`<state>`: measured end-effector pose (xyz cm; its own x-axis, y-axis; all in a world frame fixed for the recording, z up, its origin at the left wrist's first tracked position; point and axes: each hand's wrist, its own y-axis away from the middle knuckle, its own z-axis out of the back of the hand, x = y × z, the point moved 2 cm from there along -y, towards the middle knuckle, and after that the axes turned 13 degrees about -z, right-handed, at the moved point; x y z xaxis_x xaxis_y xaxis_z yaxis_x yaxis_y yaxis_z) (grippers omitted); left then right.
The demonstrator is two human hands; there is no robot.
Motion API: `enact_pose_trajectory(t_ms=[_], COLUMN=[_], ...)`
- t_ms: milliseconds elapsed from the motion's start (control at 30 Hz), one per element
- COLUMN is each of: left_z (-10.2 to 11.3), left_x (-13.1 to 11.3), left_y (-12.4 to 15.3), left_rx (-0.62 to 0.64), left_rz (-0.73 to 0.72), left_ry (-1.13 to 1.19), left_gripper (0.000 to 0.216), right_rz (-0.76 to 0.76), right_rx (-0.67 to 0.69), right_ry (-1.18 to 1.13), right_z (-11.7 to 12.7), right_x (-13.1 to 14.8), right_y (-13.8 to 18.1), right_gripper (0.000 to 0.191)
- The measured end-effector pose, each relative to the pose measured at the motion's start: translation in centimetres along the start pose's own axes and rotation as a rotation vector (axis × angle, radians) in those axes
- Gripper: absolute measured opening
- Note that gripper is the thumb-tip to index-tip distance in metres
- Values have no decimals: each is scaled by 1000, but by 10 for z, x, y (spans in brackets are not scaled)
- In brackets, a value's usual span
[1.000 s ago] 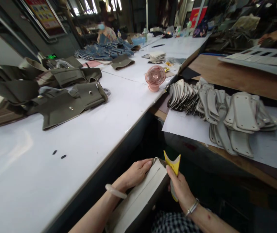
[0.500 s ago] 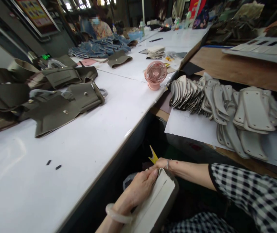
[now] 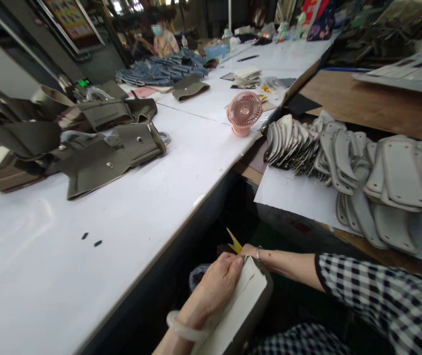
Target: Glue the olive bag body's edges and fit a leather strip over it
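- Our left hand (image 3: pixel 216 286) grips the top of the flat grey-and-white leather piece (image 3: pixel 235 313), fingers curled tight over its edge. The piece rests low on our lap, just beside the long white table (image 3: pixel 122 217).
- Our right hand (image 3: pixel 247 249) reaches across behind the piece. It is mostly hidden, so we cannot tell how it is shaped. The small yellow pointed tool (image 3: pixel 233 241) pokes up beside it.
- We think it is best to hold the piece steady and keep the tool's tip away from our fingers.
- We go slow near the edge.
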<state>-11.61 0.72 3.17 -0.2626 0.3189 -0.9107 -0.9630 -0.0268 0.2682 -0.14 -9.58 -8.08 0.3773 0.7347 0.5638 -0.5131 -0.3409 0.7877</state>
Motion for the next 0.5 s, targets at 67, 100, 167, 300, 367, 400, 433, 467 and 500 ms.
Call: enact_pose_trajectory(t_ms=[67, 100, 167, 300, 367, 400, 433, 467, 500], left_z=[0, 1, 2, 1, 1, 0, 0, 0, -1], left_x=[0, 0, 0, 4, 9, 12, 15, 17, 18], left_y=[0, 0, 1, 0, -2, -2, -3, -3, -3], left_rx=[2, 5, 22, 27, -33, -66, -95, -117, -136], left_rz=[15, 26, 48, 74, 101, 114, 125, 132, 131], left_ry=[-4, 0, 33, 144, 162, 169, 179, 190, 198], left_gripper=[48, 48, 50, 51, 51, 57, 63, 69, 74], right_rz=[-13, -10, 7, -48, -88, -59, -2, 86, 197], right_rx=[19, 24, 43, 311, 508, 541, 529, 465, 367], right_ry=[75, 105, 144, 222, 369, 472, 565, 651, 736], right_z=[20, 34, 66, 117, 122, 120, 117, 113, 108], right_x=[6, 9, 18, 36, 43, 48, 52, 58, 65], right_y=[4, 7, 19, 54, 68, 72, 73, 72, 70], right_gripper=[36, 36, 40, 54, 55, 53, 49, 44, 41])
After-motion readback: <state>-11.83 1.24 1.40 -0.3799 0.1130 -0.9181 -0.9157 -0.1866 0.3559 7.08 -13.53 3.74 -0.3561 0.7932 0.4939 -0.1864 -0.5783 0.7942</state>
